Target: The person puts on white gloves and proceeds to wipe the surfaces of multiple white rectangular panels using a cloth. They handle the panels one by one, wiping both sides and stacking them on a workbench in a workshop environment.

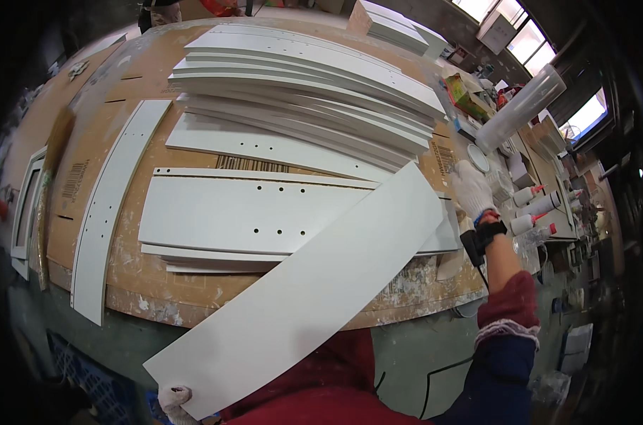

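A long white board (300, 283) slants across the front of the table, its plain face up. At its near left end, my left hand (174, 404) in a white knit glove is closed around the corner. My right hand (471, 188), also gloved, is beyond the board's far right end, apart from it, beside a round white tub (479, 157). Its fingers do not show clearly enough to tell their pose. Under the slanting board lies a short stack topped by a white drilled board (222, 212) with a dark groove along its far edge.
A tall stack of white boards (300, 85) stands farther back on the cardboard-covered table (158, 290). One narrow drilled board (120, 205) lies at the left, overhanging the near edge. Bottles (541, 205) and a clear plastic roll (523, 106) crowd the right side.
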Demonstrator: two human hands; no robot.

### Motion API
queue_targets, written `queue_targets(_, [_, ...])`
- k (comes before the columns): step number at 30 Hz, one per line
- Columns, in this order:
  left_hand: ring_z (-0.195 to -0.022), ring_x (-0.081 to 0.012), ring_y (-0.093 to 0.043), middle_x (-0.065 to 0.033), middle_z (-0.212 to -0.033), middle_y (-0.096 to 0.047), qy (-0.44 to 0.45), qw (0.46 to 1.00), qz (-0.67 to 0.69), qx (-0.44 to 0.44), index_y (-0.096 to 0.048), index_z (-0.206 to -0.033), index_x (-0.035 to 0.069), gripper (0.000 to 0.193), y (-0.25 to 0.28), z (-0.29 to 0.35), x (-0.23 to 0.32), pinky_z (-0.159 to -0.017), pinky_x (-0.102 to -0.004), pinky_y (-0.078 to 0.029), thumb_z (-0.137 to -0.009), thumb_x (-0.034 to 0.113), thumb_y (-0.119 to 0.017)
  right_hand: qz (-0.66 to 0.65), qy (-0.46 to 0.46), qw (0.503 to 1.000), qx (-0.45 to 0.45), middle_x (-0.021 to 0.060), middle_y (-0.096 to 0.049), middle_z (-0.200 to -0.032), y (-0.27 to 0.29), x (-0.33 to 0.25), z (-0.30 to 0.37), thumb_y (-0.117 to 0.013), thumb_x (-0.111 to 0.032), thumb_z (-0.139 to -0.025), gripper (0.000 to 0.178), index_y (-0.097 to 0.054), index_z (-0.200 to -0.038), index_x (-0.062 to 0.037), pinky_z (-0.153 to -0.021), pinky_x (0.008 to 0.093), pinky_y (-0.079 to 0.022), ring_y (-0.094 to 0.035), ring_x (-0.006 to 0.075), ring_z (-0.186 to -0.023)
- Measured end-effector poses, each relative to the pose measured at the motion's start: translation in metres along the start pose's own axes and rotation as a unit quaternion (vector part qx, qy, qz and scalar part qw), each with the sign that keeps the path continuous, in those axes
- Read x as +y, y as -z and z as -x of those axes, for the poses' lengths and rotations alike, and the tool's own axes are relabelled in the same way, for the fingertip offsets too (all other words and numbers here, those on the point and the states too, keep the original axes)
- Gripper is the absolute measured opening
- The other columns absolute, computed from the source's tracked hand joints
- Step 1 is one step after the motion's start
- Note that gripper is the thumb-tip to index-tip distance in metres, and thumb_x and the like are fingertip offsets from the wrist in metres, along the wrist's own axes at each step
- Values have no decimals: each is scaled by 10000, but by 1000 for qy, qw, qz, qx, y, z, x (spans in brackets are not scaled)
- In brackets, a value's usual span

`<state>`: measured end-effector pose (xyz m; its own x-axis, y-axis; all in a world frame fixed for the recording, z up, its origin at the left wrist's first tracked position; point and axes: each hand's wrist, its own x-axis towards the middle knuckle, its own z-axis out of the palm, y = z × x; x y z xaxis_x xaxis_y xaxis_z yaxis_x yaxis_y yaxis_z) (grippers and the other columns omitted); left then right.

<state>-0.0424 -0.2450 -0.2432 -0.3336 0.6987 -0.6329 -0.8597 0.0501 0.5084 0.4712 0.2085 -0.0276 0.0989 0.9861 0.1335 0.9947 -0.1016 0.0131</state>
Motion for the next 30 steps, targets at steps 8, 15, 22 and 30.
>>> queue_targets(8, [-842, -300, -672, -234, -1064, -614, -41, 995, -66, -70, -422, -1221, -157, 457, -34, 19, 9, -730, -373, -574, -814, 39, -484, -130, 291, 948, 3, 222, -629, -864, -8, -92, 64, -555, -223, -891, 212, -574, -1022, -58, -702, 451, -494, -620, 395, -800])
queue_targets(15, [-897, -285, -665, -214, -1113, -604, -13, 985, -93, -148, -422, -1240, -133, 433, -67, 28, 10, -763, -358, -568, -859, 71, -458, -80, 142, 985, 60, 224, -641, -905, 2, -25, 40, -529, -228, -900, 208, -536, -1022, -59, -773, 484, -479, -615, 398, -902])
queue_targets(22, [-863, -278, -666, -192, -1081, -619, -62, 996, -11, -60, -442, -1221, -115, 395, -56, 27, -2, -773, -330, -562, -872, 69, -452, -1, 102, 994, 39, 198, -643, -860, -8, 9, 27, -527, -222, -903, 170, -533, -963, -63, -693, 479, -483, -629, 388, -837])
queue_targets(30, [-684, -167, -624, -59, -817, -620, -12, 984, -163, -66, -581, -1022, -50, 313, -108, 23, -16, -615, -257, -509, -724, 34, -622, -20, 337, 938, 78, 148, -597, -757, -4, -103, 86, -480, -167, -921, 123, -529, -897, -57, -576, 413, -497, -629, 324, -687])
